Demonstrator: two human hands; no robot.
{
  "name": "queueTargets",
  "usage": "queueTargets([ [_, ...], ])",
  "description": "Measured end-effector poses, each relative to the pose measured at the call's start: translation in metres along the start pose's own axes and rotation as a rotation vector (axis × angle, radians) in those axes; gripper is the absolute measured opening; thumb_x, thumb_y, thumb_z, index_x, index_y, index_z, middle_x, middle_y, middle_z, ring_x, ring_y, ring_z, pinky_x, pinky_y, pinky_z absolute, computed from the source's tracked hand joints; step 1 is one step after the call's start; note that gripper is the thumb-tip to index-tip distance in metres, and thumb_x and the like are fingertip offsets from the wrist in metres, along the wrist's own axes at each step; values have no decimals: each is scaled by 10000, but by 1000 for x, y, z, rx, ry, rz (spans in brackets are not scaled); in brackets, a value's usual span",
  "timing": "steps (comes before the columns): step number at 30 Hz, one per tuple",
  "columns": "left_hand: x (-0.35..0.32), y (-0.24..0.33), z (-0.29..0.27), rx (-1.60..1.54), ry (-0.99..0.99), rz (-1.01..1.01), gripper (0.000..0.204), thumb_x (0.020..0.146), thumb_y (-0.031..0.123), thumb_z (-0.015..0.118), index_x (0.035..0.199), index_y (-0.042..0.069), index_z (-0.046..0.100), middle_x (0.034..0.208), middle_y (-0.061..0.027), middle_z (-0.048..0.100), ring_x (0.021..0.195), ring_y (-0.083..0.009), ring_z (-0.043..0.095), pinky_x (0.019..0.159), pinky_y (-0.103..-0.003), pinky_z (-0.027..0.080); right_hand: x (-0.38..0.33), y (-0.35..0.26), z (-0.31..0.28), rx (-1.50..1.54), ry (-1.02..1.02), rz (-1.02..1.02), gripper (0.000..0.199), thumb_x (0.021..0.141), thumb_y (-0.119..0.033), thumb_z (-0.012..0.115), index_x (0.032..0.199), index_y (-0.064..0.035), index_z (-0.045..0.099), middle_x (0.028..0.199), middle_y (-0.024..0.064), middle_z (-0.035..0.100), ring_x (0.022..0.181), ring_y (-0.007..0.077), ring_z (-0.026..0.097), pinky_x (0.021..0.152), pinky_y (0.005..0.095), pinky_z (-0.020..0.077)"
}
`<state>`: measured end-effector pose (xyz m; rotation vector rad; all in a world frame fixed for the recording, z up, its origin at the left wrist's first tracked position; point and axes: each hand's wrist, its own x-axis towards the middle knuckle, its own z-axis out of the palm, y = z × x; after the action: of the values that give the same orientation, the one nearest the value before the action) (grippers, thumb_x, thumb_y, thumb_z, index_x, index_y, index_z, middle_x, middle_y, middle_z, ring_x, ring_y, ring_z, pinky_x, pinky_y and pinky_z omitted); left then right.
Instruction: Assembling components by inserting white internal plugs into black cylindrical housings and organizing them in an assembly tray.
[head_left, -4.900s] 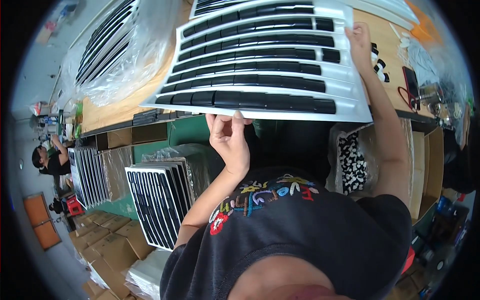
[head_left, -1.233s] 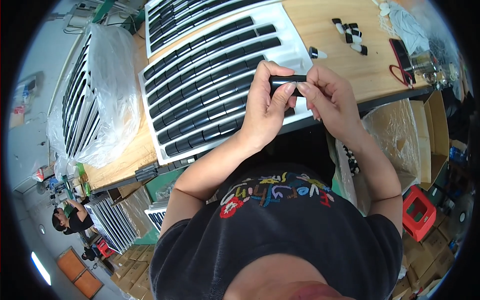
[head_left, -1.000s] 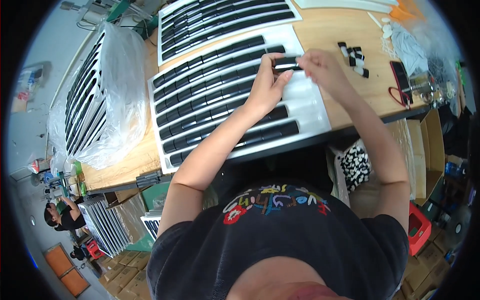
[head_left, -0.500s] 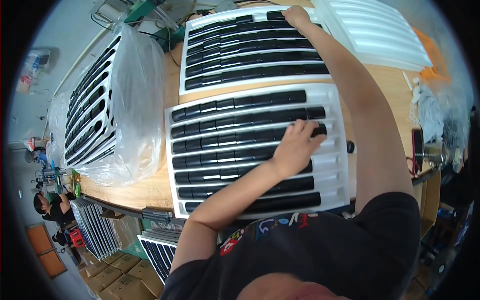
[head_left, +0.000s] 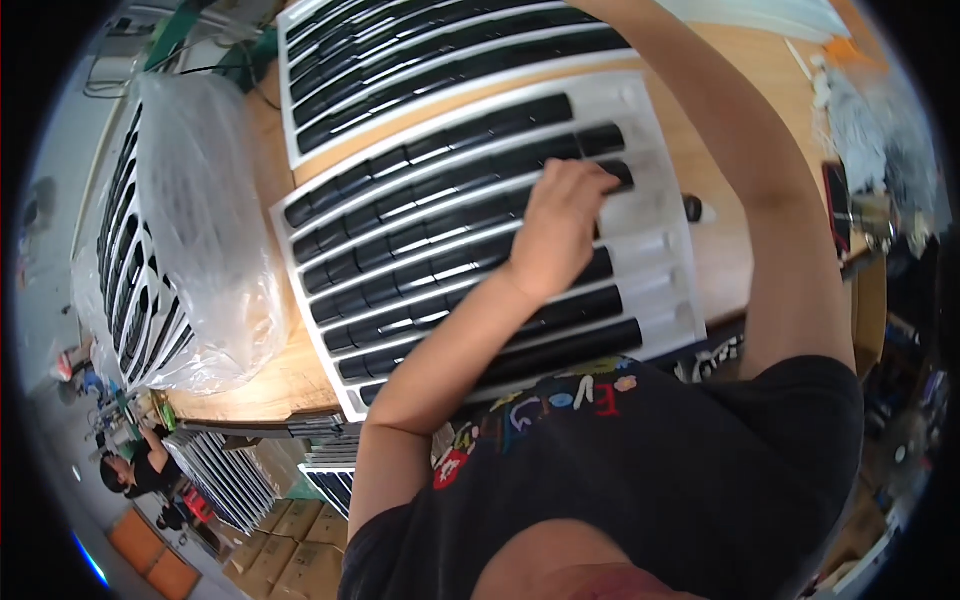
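Observation:
My left hand is over the near white tray, its fingers bent and drawn together at the right end of a row. They close against a short black cylinder, partly hidden by the fingers. Rows of glossy black cylinders lie end to end in the tray's grooves. Farther off is a second white tray with similar black rows. My right forearm reaches over the right side toward it, and the right hand is beyond the upper edge of the picture.
A clear plastic bag wraps a stack of trays at left. One loose black piece lies on the wooden table beside the near tray. Cardboard boxes stand below the table, and a person is in the left background.
The view has tilted and shifted, and the trays appear higher and farther left. My left hand's fingers have drawn closer together. My right hand has passed out of the picture at the top.

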<state>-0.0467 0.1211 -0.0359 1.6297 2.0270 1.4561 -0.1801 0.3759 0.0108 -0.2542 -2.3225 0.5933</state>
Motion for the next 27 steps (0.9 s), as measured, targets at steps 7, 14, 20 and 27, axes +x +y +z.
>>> queueTargets([
  [7,25,6,-7,241,-81,107,310,763,-59,641,1037,83,671,978,-135,548,951,-356,512,812,-422,450,-199,-34,-205,-150,-637,610,259,926,-209,637,1127,-46,648,1060,153,667,990,307,646,841,412,501],
  [14,46,6,7,559,-519,170,205,864,74,651,1059,133,626,1060,-88,499,1029,-271,486,855,-401,408,-288,-49,-216,-111,-547,221,297,859,7,622,1143,-67,569,1024,125,555,962,333,547,809,367,468],
  [20,35,27,6,204,-253,180,326,828,-55,682,1069,57,493,1056,-110,521,917,-263,577,793,-392,483,-295,-58,-231,-94,-433,391,96,901,-11,611,945,-26,527,863,92,566,883,268,603,793,322,481],
  [27,-2,79,8,-746,81,-369,324,816,-25,769,1092,-28,601,942,-54,684,823,-73,616,732,-227,511,-270,-131,-220,586,-69,508,122,997,-59,552,902,5,510,815,9,536,806,58,553,754,205,461],
])
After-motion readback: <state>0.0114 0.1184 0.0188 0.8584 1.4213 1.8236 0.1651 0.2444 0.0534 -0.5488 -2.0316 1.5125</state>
